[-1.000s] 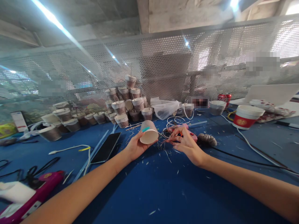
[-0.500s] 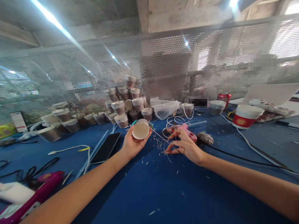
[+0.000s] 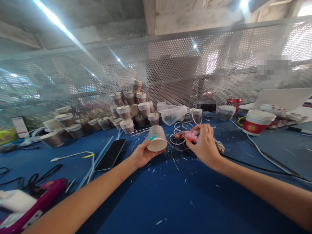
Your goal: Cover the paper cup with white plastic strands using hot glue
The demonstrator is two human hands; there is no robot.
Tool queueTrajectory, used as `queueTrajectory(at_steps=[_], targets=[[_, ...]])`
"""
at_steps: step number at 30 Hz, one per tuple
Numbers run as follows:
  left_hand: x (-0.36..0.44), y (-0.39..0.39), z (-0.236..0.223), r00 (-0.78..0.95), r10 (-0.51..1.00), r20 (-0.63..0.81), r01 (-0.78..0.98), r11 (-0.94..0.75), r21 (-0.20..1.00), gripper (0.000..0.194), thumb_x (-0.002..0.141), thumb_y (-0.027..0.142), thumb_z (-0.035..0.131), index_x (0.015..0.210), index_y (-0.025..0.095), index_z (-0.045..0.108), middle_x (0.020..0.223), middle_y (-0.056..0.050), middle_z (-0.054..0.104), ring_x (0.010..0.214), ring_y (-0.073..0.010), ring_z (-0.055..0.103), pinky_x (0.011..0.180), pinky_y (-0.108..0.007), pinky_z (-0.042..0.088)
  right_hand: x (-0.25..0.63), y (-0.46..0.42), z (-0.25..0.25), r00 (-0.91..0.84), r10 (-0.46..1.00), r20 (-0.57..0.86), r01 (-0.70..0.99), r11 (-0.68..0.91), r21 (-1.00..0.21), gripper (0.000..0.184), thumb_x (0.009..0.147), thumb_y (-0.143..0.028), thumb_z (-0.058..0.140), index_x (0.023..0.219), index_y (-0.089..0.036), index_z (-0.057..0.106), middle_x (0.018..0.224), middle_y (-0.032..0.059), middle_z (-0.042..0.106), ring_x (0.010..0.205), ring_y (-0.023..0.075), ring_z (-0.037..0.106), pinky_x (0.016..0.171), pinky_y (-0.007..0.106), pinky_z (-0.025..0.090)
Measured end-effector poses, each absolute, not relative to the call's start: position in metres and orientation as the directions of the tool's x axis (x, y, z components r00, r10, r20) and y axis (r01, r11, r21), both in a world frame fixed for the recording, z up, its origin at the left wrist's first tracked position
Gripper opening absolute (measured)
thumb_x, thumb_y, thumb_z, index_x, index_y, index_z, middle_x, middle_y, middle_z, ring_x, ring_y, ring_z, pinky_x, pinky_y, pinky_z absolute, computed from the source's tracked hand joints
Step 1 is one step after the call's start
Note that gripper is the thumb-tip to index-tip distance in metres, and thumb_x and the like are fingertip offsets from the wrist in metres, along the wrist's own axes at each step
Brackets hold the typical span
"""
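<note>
My left hand (image 3: pixel 141 152) holds a twine-wrapped paper cup (image 3: pixel 156 138) on its side, its white base turned toward me, just above the blue table (image 3: pixel 170 195). A thin strand of twine trails from the cup to the right. My right hand (image 3: pixel 204 144) has closed around the pink glue gun (image 3: pixel 191 136) on the table right of the cup, fingers over its body. A ball of twine (image 3: pixel 220 147) lies just behind that hand, partly hidden.
A pile of wrapped cups (image 3: pixel 133 107) stands at the back against a perforated metal screen. A phone (image 3: pixel 110 155), glue sticks, scissors (image 3: pixel 39 178) and a second pink glue gun (image 3: pixel 31 206) lie left. A stack of red-and-white cups (image 3: pixel 257 122), cables and a plastic bag (image 3: pixel 173 113) sit right.
My right hand let go of the twine strand and moved back onto the pink glue gun. My left hand turned the cup from base-up back onto its side.
</note>
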State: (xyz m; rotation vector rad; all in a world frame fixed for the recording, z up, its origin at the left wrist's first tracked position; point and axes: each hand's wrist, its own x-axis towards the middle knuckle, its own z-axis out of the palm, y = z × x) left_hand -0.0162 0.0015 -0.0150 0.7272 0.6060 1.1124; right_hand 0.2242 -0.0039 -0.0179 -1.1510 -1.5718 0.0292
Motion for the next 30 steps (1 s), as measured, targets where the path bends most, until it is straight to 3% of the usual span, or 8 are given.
queueTrajectory(at_steps=[3, 8, 13, 16, 21, 30], targets=[[-0.017, 0.001, -0.015, 0.306, 0.947, -0.095, -0.559, 0.26, 0.788, 0.076, 0.063, 0.013, 0.071, 0.13, 0.018, 0.036, 0.097, -0.008, 0.068, 0.093, -0.028, 0.066, 0.093, -0.049, 0.046, 0.234, 0.005, -0.016, 0.084, 0.673, 0.735, 0.819, 0.373, -0.436, 0.036, 0.069, -0.035, 0.063, 0.093, -0.02, 0.042, 0.104, 0.017, 0.052, 0.107, 0.0365, 0.048, 0.089, 0.056, 0.039], [-0.018, 0.001, -0.014, 0.33, 0.942, -0.056, -0.548, 0.24, 0.802, 0.086, 0.059, 0.012, 0.076, 0.134, 0.019, 0.034, 0.102, -0.008, 0.066, 0.095, -0.0258, 0.064, 0.089, -0.042, 0.05, 0.239, 0.009, -0.013, 0.103, 0.933, 0.345, 0.947, 0.013, -0.32, 0.054, 0.071, -0.056, 0.057, 0.1, -0.012, 0.048, 0.091, 0.0201, 0.061, 0.086, 0.0361, 0.063, 0.07, 0.043, 0.046], [-0.014, -0.003, -0.011, 0.332, 0.943, -0.012, -0.513, 0.191, 0.837, 0.091, 0.059, 0.005, 0.075, 0.136, 0.029, 0.031, 0.11, -0.006, 0.062, 0.097, -0.0254, 0.064, 0.089, -0.045, 0.052, 0.239, 0.006, -0.007, 0.052, 0.981, 0.187, 0.967, -0.003, -0.255, 0.048, 0.079, -0.053, 0.046, 0.101, -0.011, 0.051, 0.081, 0.0174, 0.067, 0.079, 0.0343, 0.066, 0.064, 0.038, 0.044], [-0.011, -0.005, -0.008, 0.319, 0.948, -0.007, -0.504, 0.176, 0.845, 0.094, 0.059, 0.002, 0.073, 0.137, 0.032, 0.029, 0.113, -0.006, 0.06, 0.098, -0.0257, 0.064, 0.091, -0.049, 0.051, 0.239, 0.006, -0.009, 0.042, 0.972, 0.232, 0.965, 0.021, -0.263, 0.04, 0.079, -0.048, 0.047, 0.095, -0.012, 0.053, 0.085, 0.018, 0.067, 0.081, 0.0336, 0.066, 0.065, 0.038, 0.044], [-0.011, -0.004, -0.009, 0.298, 0.955, -0.015, -0.511, 0.173, 0.842, 0.096, 0.059, 0.0, 0.072, 0.137, 0.032, 0.028, 0.113, -0.007, 0.059, 0.099, -0.0274, 0.063, 0.091, -0.055, 0.05, 0.242, 0.014, -0.022, 0.023, 0.903, 0.43, 0.951, 0.114, -0.289, 0.032, 0.079, -0.045, 0.05, 0.088, -0.015, 0.056, 0.089, 0.0177, 0.064, 0.091, 0.0336, 0.061, 0.076, 0.042, 0.044], [-0.014, -0.001, -0.009, 0.345, 0.939, -0.007, -0.425, 0.163, 0.891, 0.079, 0.067, 0.024, 0.074, 0.132, 0.024, 0.028, 0.111, -0.013, 0.063, 0.092, -0.0335, 0.068, 0.072, -0.04, 0.058, 0.238, 0.021, -0.03, 0.173, 0.806, 0.566, 0.776, 0.243, -0.582, 0.035, 0.079, -0.053, 0.047, 0.089, -0.019, 0.048, 0.091, 0.0134, 0.057, 0.088, 0.0282, 0.056, 0.073, 0.039, 0.043]])
